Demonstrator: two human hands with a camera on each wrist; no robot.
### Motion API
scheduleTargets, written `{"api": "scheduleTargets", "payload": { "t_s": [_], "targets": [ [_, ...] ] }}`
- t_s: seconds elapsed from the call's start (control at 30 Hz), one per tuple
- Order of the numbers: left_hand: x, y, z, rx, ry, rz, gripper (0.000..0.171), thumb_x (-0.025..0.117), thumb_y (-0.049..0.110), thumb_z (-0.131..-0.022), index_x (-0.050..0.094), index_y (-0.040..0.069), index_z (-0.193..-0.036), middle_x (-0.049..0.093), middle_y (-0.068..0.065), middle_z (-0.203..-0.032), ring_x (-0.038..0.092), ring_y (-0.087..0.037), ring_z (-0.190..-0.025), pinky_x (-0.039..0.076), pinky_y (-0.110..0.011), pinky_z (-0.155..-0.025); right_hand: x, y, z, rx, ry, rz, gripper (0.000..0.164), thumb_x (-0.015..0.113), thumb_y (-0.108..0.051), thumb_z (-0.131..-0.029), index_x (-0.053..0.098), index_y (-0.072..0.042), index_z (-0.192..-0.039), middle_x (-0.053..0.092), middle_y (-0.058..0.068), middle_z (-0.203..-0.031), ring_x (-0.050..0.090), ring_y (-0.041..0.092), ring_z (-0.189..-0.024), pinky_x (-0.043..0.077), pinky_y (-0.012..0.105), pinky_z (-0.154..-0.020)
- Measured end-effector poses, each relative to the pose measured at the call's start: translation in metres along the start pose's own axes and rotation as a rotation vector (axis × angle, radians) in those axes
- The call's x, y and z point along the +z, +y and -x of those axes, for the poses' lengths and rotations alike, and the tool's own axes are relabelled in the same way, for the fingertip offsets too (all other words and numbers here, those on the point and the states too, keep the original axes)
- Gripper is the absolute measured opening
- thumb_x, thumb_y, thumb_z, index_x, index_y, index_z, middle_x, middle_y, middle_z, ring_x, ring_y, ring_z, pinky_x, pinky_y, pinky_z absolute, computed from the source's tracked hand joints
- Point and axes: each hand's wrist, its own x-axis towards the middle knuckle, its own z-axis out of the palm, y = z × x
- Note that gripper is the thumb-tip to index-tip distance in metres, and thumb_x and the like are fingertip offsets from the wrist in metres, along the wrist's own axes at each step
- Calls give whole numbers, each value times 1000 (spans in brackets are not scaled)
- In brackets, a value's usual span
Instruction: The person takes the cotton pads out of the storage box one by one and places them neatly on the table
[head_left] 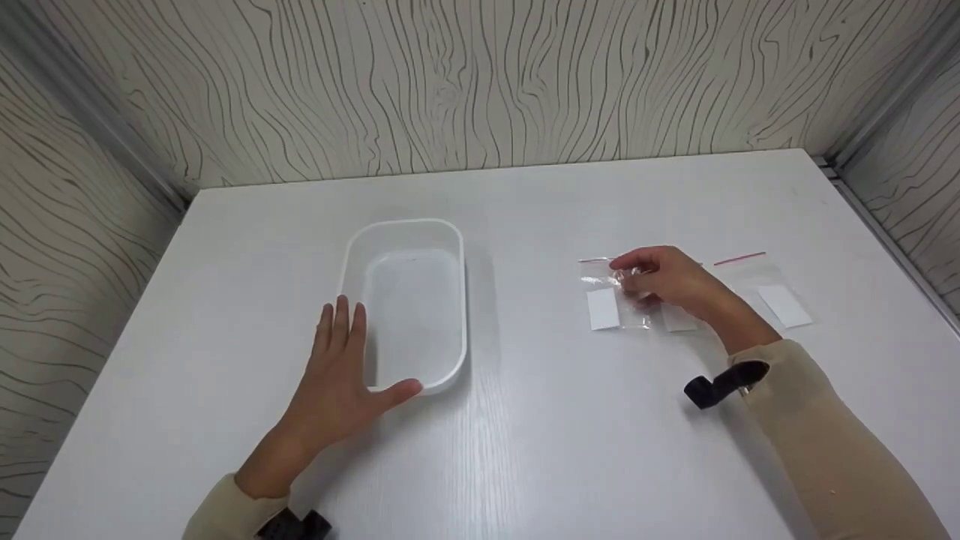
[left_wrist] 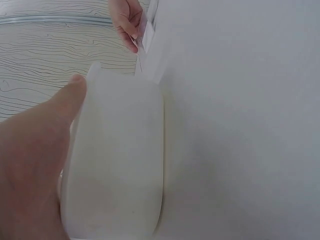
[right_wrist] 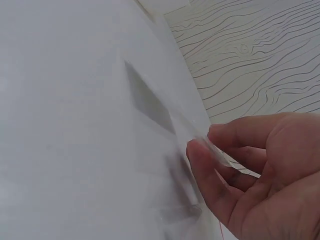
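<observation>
A white plastic tub [head_left: 463, 307] stands left of the table's middle. My left hand [head_left: 337, 390] rests against its near left corner, fingers straight along the side and thumb on the near rim; the left wrist view shows the thumb [left_wrist: 75, 92] at the rim. My right hand [head_left: 667, 274] pinches a small clear zip bag [head_left: 603, 309] with a white card inside, between thumb and fingers near its top edge. In the right wrist view the held bag [right_wrist: 149, 100] tilts above the table. Partly hidden under this hand lies another bag [head_left: 679, 320].
A further clear zip bag [head_left: 784, 306] with a red seal line and white card lies flat on the right. The white table [head_left: 510, 450] ends at wood-patterned panels [head_left: 450, 90] behind and at both sides.
</observation>
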Motion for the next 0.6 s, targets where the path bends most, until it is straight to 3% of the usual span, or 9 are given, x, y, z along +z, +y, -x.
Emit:
{"api": "scheduleTargets", "payload": {
  "t_s": [0.33,0.6],
  "targets": [
    [1,-2,0,-1,-1,-6,125,65,76,-82,12,-4,-161,-4,-23,-168,-10,-42,-154,14,-60,-121,2,-5,6,-41,-13,172,42,61,-15,-101,56,-3,-141,55,20,-137,57,29,-106,56,30,-81],
    [1,0,-1,-30,-27,-8,126,65,78,-81,9,-3,-161,-6,-21,-169,-11,-40,-155,13,-59,-122,3,-8,12,-95,-18,233,41,61,-15,-101,57,-2,-139,54,21,-136,58,28,-106,55,31,-80]
  ]
}}
